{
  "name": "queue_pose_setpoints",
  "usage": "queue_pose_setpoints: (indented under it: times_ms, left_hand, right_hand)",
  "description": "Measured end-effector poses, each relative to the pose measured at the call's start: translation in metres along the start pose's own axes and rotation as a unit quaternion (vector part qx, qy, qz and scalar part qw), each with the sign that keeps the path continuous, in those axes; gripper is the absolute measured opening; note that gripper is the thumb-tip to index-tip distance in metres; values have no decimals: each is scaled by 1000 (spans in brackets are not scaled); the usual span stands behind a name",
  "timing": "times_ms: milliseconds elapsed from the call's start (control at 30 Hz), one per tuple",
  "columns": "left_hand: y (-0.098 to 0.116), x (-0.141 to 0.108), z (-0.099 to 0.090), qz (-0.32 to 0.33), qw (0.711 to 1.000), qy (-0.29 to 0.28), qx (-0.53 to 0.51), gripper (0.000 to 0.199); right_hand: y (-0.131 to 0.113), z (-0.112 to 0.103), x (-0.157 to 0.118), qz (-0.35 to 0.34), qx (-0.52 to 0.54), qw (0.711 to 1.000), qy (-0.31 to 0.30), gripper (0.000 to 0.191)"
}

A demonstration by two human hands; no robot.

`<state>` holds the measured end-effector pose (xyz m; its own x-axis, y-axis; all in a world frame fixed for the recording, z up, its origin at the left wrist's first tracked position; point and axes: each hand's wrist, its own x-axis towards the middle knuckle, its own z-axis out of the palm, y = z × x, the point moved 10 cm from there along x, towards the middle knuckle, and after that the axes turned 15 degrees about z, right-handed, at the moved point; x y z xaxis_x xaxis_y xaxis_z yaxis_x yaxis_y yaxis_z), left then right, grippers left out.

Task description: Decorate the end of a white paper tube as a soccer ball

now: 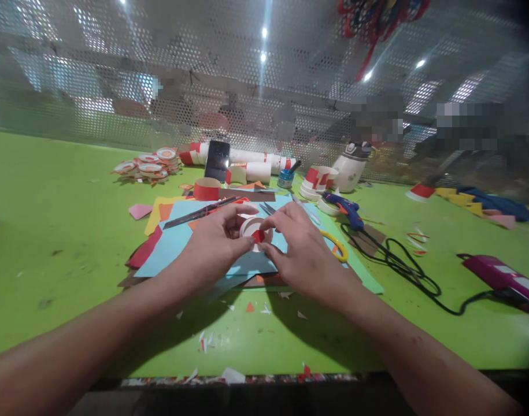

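A small white paper ring [247, 226] is held low over the stacked coloured paper, between my two hands. My left hand [212, 240] grips its left side with thumb and fingers. At its right side, my right hand [305, 251] has thumb and fingertips closed on the rim. A small red paper piece [258, 236] shows at the ring's front, close to both thumbs; whether it is stuck on cannot be seen. Under the hands lies light blue paper [160, 263]. Yellow-handled scissors [340, 248] rest beside my right hand, partly hidden by it.
A blue glue gun [348, 211] with a black cable lies at right, near a magenta device [502, 274]. Behind are a red paper ring [206, 189], a phone [217, 160], white-and-red paper tubes [251, 157] and an ink bottle [285, 178]. Paper scraps [250, 307] litter the front.
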<state>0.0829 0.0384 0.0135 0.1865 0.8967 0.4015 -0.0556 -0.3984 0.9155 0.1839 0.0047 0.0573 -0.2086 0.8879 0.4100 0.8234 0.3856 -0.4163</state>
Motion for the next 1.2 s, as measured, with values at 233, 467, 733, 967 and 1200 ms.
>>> queue_pose_setpoints:
  times_ms: [233, 467, 733, 967, 1200]
  left_hand:
    - [-9, -1, -4, -24, 1000, 4, 11, 47]
    - [-7, 2, -7, -22, 999, 18, -34, 46]
    - [-10, -2, -5, -25, 999, 18, -6, 48]
    - [-5, -1, 1, -16, 1000, -8, 22, 55]
    - [-8, -1, -2, -55, 995, -15, -78, 34]
  right_hand:
    - [-7, 3, -4, -33, -19, 999, 20, 11]
    - [-11, -3, -5, -59, 6, 997, 49, 15]
    - [-10, 3, -4, -51, -31, 998, 25, 16]
    - [-7, 8, -3, -35, -36, 999, -1, 12]
    - [2, -2, 3, -32, 103, 994, -23, 10]
